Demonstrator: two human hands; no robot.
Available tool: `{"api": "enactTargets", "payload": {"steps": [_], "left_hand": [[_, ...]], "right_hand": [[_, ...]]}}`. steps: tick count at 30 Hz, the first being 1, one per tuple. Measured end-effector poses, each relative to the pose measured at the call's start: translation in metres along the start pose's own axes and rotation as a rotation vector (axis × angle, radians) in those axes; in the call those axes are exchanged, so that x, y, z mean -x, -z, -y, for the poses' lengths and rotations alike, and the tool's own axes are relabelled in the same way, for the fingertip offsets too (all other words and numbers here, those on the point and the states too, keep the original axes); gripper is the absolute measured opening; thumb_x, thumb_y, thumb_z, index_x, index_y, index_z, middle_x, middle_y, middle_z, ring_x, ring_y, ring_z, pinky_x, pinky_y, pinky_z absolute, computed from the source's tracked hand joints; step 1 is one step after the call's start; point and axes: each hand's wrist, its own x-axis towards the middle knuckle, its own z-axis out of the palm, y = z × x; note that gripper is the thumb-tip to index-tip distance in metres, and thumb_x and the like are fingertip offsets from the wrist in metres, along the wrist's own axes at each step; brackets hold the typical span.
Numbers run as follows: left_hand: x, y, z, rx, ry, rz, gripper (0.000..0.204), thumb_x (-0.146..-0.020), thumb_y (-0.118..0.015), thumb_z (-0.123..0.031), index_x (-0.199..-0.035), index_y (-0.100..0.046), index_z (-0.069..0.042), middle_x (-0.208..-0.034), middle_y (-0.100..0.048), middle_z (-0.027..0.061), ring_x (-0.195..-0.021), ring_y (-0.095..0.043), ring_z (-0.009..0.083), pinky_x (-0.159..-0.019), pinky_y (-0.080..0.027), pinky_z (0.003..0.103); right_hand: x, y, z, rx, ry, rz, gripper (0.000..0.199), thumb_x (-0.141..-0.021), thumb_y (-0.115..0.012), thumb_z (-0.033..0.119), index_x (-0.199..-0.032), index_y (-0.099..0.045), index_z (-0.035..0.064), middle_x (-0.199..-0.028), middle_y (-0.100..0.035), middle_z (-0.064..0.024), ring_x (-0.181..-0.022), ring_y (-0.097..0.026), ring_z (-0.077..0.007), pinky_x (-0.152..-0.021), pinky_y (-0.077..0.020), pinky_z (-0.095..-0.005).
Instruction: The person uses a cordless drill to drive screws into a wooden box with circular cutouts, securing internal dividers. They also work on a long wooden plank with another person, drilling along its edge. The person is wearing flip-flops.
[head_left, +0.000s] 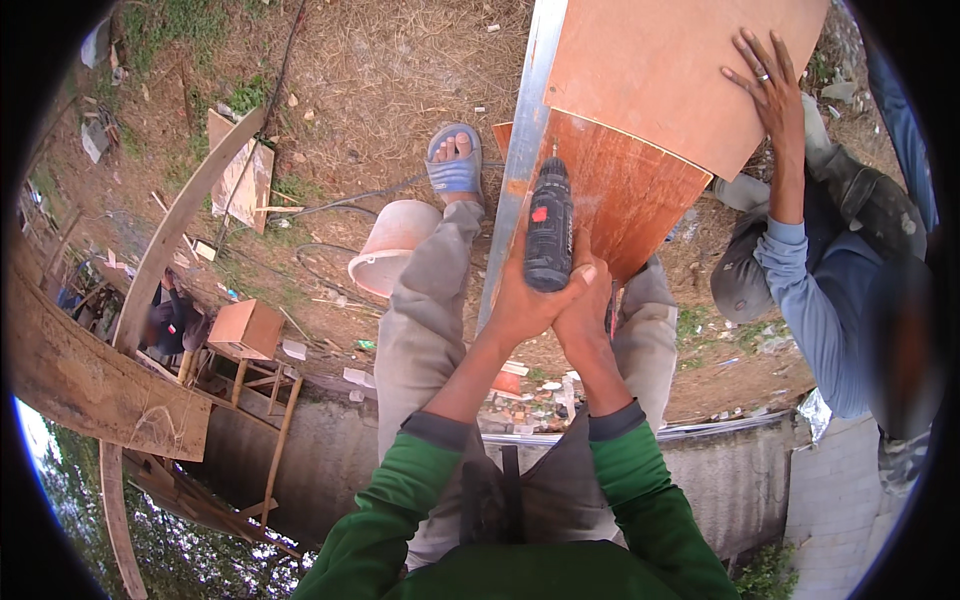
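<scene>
Both my hands are closed around a black cordless drill (548,225); its body hides most of the grip and my fingers. My left hand (524,300) wraps it from the left, and my right hand (585,312) presses in from the right. A thin bit sticks out of the chuck, pointing away from me over a reddish-brown wooden panel (625,190). Whether the bit touches wood cannot be made out. A lighter plywood sheet (660,80) overlaps the panel's far part. Along their left side runs a long metal-grey straight edge (522,150).
At the right, a co-worker's hand (768,90) lies flat on the plywood sheet. An upturned-sideways pale bucket (395,245) sits by my left leg, near a dark cable (350,205). Curved timber (190,220) and a wooden box (246,329) are at left, with another person beyond.
</scene>
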Motion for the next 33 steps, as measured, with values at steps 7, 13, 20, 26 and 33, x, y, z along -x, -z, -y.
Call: {"api": "enactTargets", "payload": {"steps": [7,13,20,26,33], "left_hand": [[0.001,-0.004,0.007,-0.097,-0.057,0.001,0.087,-0.091,-0.090,-0.021,-0.159,-0.041,0.002,-0.144,-0.064,0.0157,-0.131,-0.064,0.0220,-0.113,-0.051,0.039],[0.003,-0.007,0.013,-0.131,-0.062,-0.036,0.091,-0.090,-0.090,-0.024,-0.161,-0.039,0.002,-0.142,-0.063,0.0147,-0.130,-0.063,0.0214,-0.111,-0.051,0.040],[0.006,-0.006,0.021,-0.108,-0.006,-0.034,0.094,-0.087,-0.093,-0.028,-0.159,-0.040,0.002,-0.141,-0.064,0.0178,-0.130,-0.065,0.0264,-0.110,-0.052,0.043],[0.001,-0.005,0.021,-0.058,-0.042,-0.024,0.089,-0.086,-0.094,-0.028,-0.155,-0.045,0.002,-0.140,-0.065,0.0186,-0.128,-0.066,0.0282,-0.111,-0.052,0.044],[0.001,-0.006,0.019,-0.018,-0.021,-0.033,0.089,-0.086,-0.093,-0.029,-0.154,-0.047,0.003,-0.137,-0.066,0.0176,-0.126,-0.066,0.0274,-0.110,-0.052,0.043]], "right_hand": [[-0.001,-0.003,-0.014,0.080,0.029,-0.011,0.021,-0.102,-0.057,0.021,-0.116,-0.055,0.0047,-0.089,-0.071,-0.0241,-0.092,-0.071,-0.0500,-0.078,-0.0522,-0.0553],[-0.005,-0.001,-0.019,0.036,0.040,0.004,0.022,-0.100,-0.060,0.020,-0.114,-0.054,0.0046,-0.087,-0.072,-0.0249,-0.089,-0.073,-0.0505,-0.075,-0.0533,-0.0561],[-0.006,-0.009,-0.031,0.041,0.050,-0.007,0.022,-0.100,-0.060,0.020,-0.114,-0.054,0.0048,-0.087,-0.072,-0.0253,-0.088,-0.073,-0.0508,-0.074,-0.0536,-0.0557],[-0.006,-0.013,-0.033,0.097,0.079,-0.018,0.021,-0.101,-0.058,0.023,-0.112,-0.055,0.0057,-0.086,-0.072,-0.0253,-0.086,-0.072,-0.0506,-0.072,-0.0530,-0.0567],[-0.007,-0.009,-0.026,0.128,0.085,-0.039,0.019,-0.100,-0.061,0.021,-0.110,-0.054,0.0062,-0.087,-0.073,-0.0243,-0.087,-0.072,-0.0510,-0.073,-0.0534,-0.0576]]}}
